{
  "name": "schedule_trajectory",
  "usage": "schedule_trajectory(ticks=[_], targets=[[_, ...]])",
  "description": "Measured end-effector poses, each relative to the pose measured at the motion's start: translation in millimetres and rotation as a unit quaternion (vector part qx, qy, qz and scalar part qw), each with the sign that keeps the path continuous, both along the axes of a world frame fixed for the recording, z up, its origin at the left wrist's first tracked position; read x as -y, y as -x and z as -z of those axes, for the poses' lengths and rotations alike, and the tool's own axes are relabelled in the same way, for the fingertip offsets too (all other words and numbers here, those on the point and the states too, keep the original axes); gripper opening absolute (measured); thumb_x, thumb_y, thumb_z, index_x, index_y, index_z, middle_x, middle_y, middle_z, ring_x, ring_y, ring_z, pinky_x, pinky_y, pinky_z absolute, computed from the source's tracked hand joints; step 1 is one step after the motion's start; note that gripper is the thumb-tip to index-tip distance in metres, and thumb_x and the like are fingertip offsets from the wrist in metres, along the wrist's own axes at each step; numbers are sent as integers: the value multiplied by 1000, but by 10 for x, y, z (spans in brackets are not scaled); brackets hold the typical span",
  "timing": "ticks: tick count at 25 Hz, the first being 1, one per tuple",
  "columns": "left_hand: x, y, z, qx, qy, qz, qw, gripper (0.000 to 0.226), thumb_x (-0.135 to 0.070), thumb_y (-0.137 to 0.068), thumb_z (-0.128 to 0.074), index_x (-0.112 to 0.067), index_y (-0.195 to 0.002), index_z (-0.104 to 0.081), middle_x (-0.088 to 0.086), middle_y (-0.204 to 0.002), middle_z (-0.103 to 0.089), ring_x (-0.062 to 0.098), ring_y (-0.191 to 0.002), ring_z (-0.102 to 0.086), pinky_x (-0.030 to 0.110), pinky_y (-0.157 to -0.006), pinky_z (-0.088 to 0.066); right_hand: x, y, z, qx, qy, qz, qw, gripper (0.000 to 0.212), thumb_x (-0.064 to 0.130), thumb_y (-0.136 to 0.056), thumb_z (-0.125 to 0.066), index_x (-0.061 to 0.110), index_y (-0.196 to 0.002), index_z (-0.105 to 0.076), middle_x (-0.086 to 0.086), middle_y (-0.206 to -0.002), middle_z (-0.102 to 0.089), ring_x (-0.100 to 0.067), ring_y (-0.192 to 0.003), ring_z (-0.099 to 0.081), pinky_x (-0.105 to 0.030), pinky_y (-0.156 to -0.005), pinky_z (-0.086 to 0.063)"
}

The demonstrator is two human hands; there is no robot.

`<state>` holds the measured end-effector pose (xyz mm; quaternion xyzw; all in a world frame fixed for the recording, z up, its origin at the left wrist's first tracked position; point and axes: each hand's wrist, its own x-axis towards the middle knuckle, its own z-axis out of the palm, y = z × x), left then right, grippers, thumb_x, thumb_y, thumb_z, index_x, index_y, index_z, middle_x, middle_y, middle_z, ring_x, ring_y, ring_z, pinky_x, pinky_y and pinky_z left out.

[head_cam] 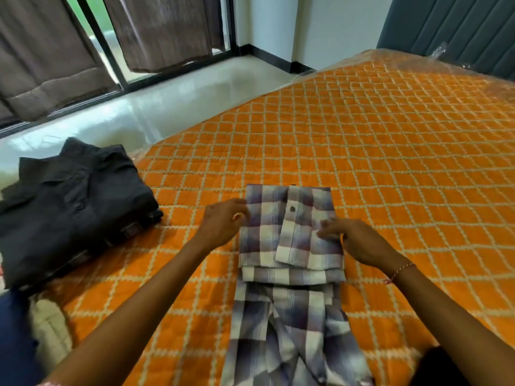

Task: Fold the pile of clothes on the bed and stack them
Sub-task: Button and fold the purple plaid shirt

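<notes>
One folded: your dark shirt stack (75, 207) sits far left on the bed (362, 151).
In hand: checked shirt (289, 246), centre, half folded; near tail remains.
Grip: left hand (223, 221) pinches its left edge; right hand (356, 240) rests flat-fingered on it.

Both forearms were bare, without sleeves. A thin pinkish thread bracelet (399, 271) circled the right wrist, just behind the hand.

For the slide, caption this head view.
Both hands, left and right, fold a plaid shirt beside stacked dark shirts.
</notes>
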<state>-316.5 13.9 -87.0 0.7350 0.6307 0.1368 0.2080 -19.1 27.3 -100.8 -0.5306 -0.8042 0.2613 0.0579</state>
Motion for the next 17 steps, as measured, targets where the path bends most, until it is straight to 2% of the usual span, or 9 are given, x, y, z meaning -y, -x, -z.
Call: schedule_trajectory(ticks=[1,2,4,6,9,11,12,14,17], targets=[[76,-139,11,15,-26,5,1000,27,-29,-98,-46,-28,-120,-61,-3,-151,-36,19,-141,-30,45,-111,-22,39,59,-63,-68,-35,35,996,42,2,-97,-43,18,-136,-50,-4,-151,-35,-22,-143,-26,-46,-115,-25],[166,-302,58,-4,-17,31,999,46,-48,-97,-40,-28,-138,-46,-4,-155,-25,17,-145,-19,46,-115,-12,125,136,-78,-94,-58,39,993,41,20,-100,-44,22,-140,-44,1,-153,-28,-18,-144,-20,-42,-117,-20],[328,-517,300,-126,41,105,986,78,-72,-89,-21,-28,-152,-10,-3,-160,5,16,-147,8,51,-116,3,344,338,102,-11,-51,-33,998,65,66,-92,-19,36,-149,-10,9,-155,3,-10,-144,9,-43,-117,-2],[466,-514,674,-204,8,160,966,85,-77,-84,-5,-25,-151,2,3,-157,10,20,-145,12,58,-116,-4,489,427,487,113,-60,-97,987,84,81,-72,16,37,-144,14,6,-152,24,-13,-140,26,-53,-116,5],[573,-435,762,-204,1,139,969,84,-73,-85,4,-20,-150,-7,9,-157,-6,24,-143,-2,59,-114,-16,477,388,555,146,-53,-93,983,84,77,-76,20,31,-146,13,0,-156,17,-19,-143,17,-58,-115,-5],[656,-338,669,-201,22,153,967,77,-69,-86,6,-22,-147,1,6,-157,-1,24,-144,0,53,-116,-16,518,255,387,162,-83,-139,973,65,59,-96,-5,25,-152,-5,-9,-158,-11,-29,-145,-11,-58,-111,-25],[772,-236,716,-191,-14,165,968,67,-60,-94,-2,-21,-148,-4,8,-157,-7,27,-145,-9,52,-114,-24,587,106,424,164,-131,-171,963,56,41,-100,-21,22,-152,-12,-13,-155,-22,-33,-142,-23,-55,-106,-35],[1093,27,816,-223,-78,207,949,60,-35,-93,-26,-17,-150,-18,9,-157,-11,29,-143,-24,45,-108,-35,843,-247,490,177,-176,-247,936,69,18,-89,-34,20,-153,-7,-14,-154,-28,-34,-140,-28,-51,-103,-41],[1507,269,889,-228,-138,268,926,74,-46,-92,-31,-19,-153,0,6,-159,14,24,-147,6,40,-112,-19,1187,-458,417,200,-199,-334,899,86,40,-78,-38,17,-152,-1,-15,-157,-17,-31,-144,-19,-48,-113,-25]])
